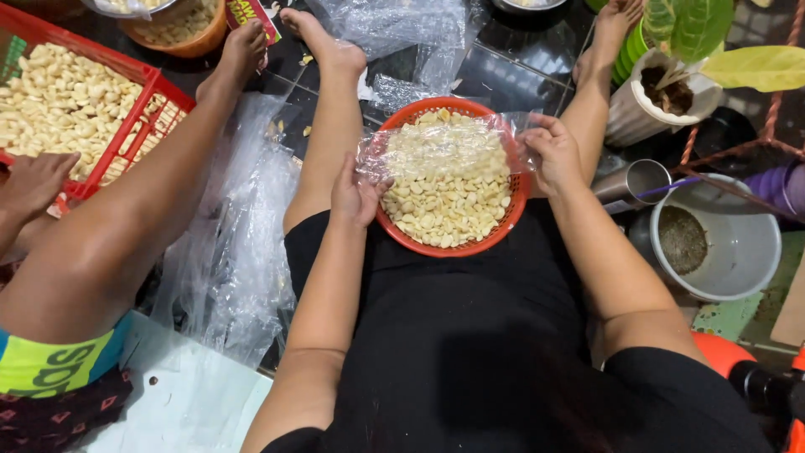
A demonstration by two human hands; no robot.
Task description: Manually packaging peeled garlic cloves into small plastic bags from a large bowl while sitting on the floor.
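Lap: black clothing nearest the camera, person seated on the floor, legs stretched forward.
Left hand: fingers closed, pinching left edge of clear plastic bag; heel of hand against rim of the orange basket.
Right hand: fingers curled, gripping right edge of same bag.
Bag: stretched between both hands, over far half of basket, partly filled with pale peeled pieces.
Orange basket: round, on the lap between the thighs, heaped with peeled garlic cloves, or so they look.
Left side: second person's leg and hand at red crate of same cloves.
Floor: loose clear plastic sheets between the two people.
Right side: white bucket, steel cup, potted plant.
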